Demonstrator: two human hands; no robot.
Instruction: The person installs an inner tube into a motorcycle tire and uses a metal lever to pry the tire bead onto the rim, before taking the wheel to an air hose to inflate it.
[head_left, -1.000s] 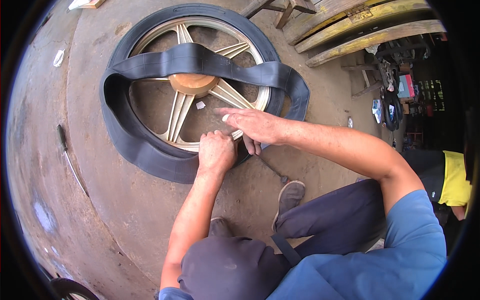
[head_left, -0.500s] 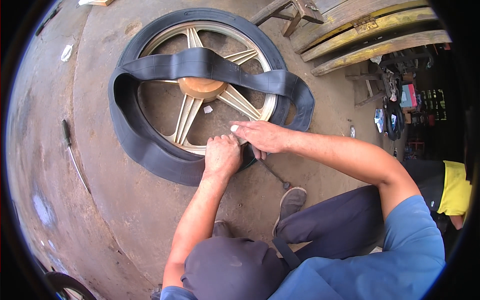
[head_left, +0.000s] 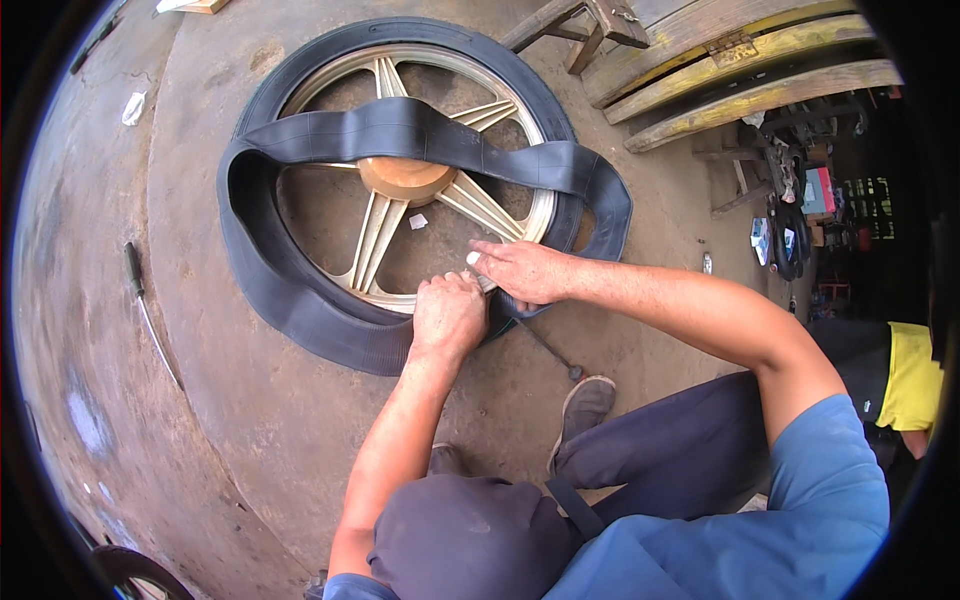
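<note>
A pale spoked wheel (head_left: 549, 207) with a black tyre (head_left: 440, 33) lies flat on the floor. Over it loops a limp black inner tube (head_left: 380, 128), crossing above the brownish hub (head_left: 403, 178) and running round the near left side. My left hand (head_left: 450, 315) is closed over the inner tube at the near rim; its fingertips are hidden. Right beside it, my right hand (head_left: 525, 272) bends over the rim with its thumb toward the left hand, fingers partly curled under. What it grips is hidden. A thin dark rod (head_left: 547, 347) sticks out below it toward my shoe.
A screwdriver-like tool (head_left: 152, 315) with a dark handle lies on the floor at left. Wooden benches (head_left: 760, 105) stand at the upper right, near clutter and boxes. Another person's yellow garment (head_left: 912, 375) shows at the right edge. Part of another wheel (head_left: 140, 572) appears lower left.
My right hand has shifted slightly, and its lower fingers now sit closer under the rim. The left hand, wheel and inner tube keep nearly the same places.
</note>
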